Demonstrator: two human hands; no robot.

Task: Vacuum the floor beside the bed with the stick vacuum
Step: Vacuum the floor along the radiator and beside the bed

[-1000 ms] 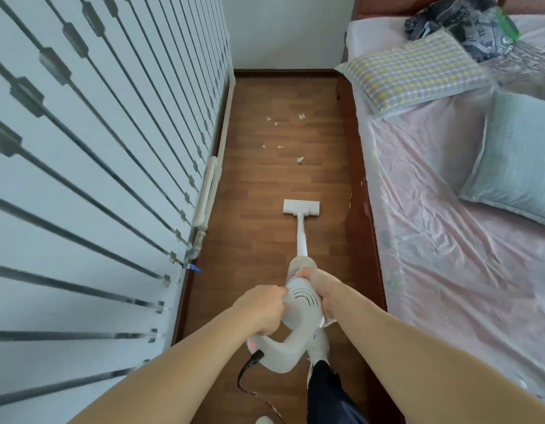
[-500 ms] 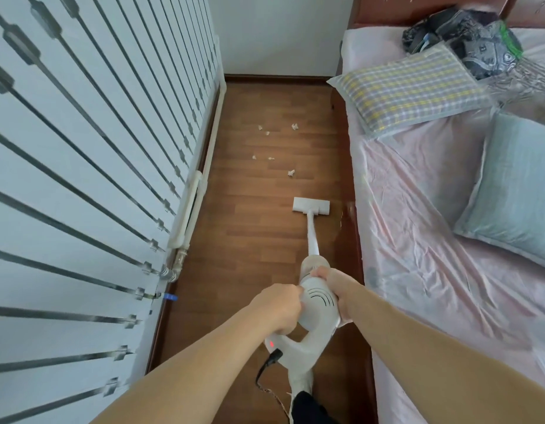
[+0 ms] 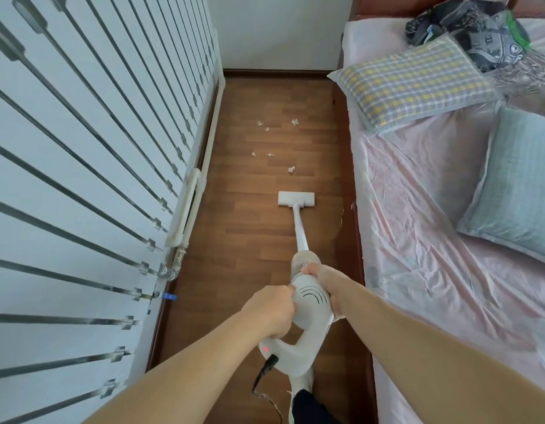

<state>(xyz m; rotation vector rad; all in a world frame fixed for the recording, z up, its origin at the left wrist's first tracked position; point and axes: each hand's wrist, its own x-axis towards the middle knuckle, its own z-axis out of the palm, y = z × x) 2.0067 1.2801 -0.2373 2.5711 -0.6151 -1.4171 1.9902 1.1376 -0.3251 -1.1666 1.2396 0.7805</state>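
Observation:
I hold a white stick vacuum (image 3: 311,304) with both hands. My left hand (image 3: 272,310) grips the handle on the left of the motor body, and my right hand (image 3: 324,278) clasps the body from the right. A red light glows on the handle. The tube runs forward to the flat white floor head (image 3: 296,199), which rests on the wooden floor (image 3: 253,228) between wall and bed. Several white paper scraps (image 3: 291,169) lie on the floor just beyond the head. The bed (image 3: 424,240) with a pink sheet runs along the right.
A white wall with dark diagonal lines stands at the left, with a white pipe (image 3: 188,206) along its base. A checked pillow (image 3: 409,84), a pale blue pillow (image 3: 522,185) and a dark bundle (image 3: 476,29) lie on the bed. The vacuum's black cord (image 3: 262,381) trails down near my foot.
The vacuum head has slid forward toward the paper scraps, and my view has moved forward along the floor. Both hands keep their hold.

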